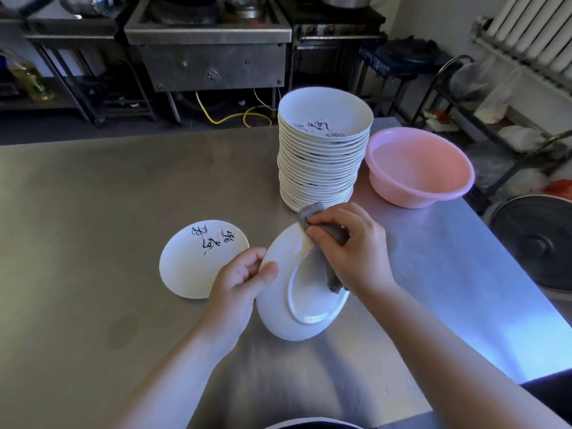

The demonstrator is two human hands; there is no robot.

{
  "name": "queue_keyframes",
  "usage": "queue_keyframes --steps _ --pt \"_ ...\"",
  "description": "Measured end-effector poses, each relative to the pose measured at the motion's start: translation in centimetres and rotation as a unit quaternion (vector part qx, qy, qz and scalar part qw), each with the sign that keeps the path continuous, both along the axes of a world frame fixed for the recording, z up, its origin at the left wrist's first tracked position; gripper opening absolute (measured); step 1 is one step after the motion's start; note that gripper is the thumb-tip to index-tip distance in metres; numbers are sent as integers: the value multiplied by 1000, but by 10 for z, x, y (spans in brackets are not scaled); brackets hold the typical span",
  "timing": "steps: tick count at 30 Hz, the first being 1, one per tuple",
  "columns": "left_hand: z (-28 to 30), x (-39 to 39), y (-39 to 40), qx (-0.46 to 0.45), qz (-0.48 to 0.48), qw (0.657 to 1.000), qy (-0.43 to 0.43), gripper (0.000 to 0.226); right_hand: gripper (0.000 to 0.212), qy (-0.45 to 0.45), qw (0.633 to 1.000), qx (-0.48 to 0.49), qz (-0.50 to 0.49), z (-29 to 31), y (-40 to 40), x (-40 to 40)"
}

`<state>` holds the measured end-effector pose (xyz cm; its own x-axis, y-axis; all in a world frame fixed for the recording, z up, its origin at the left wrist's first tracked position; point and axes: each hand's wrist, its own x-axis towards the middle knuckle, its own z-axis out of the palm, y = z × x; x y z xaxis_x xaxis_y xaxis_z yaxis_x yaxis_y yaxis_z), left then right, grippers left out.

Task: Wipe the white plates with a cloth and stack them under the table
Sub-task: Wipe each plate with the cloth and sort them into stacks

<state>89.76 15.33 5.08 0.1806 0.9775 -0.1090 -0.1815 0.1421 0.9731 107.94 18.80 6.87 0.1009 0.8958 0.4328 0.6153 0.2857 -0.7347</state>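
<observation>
The left hand [240, 281] grips a white plate [278, 308] by its left rim, thumb curled over the edge, and holds it tilted with its underside and foot ring turned up toward the camera. The right hand [351, 246] presses a grey cloth [312, 213] against the plate's far rim, fingers curled round the bunched fabric, a tail of it hanging down across the foot ring. The plate's lower edge seems to hover just above the steel tabletop [93, 196], though it may be resting there; the angle does not settle it.

To do this step well, the left hand should turn the plate a little at a time so the cloth runs the whole rim and then sweeps inside the foot ring, where moisture tends to collect. Keeping the thumb near the edge leaves the most surface free, and the gripped patch needs a pass after the plate is shifted.

A second plate [202, 258] lies face up just beside the left hand, its painted pattern showing. A tall stack of plates [322, 156] stands beyond the hands, with a pink basin [419, 168] beside it to the right.

The held plate's upper face is turned away, so whether it has been wiped cannot be told. The space under the table is out of sight, and the basin's contents are hard to judge.
</observation>
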Motion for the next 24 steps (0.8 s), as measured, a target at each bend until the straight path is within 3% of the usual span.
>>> queue_keyframes --steps 13,18,24 --pt "7 -10 13 -98 96 979 -151 21 30 105 984 -83 -122 -15 -10 32" --pt "12 1 19 -97 141 952 -253 15 25 131 981 -38 -134 -38 -40 2" --pt "6 21 16 -111 145 943 -278 7 10 55 996 56 -44 -42 -46 -39"
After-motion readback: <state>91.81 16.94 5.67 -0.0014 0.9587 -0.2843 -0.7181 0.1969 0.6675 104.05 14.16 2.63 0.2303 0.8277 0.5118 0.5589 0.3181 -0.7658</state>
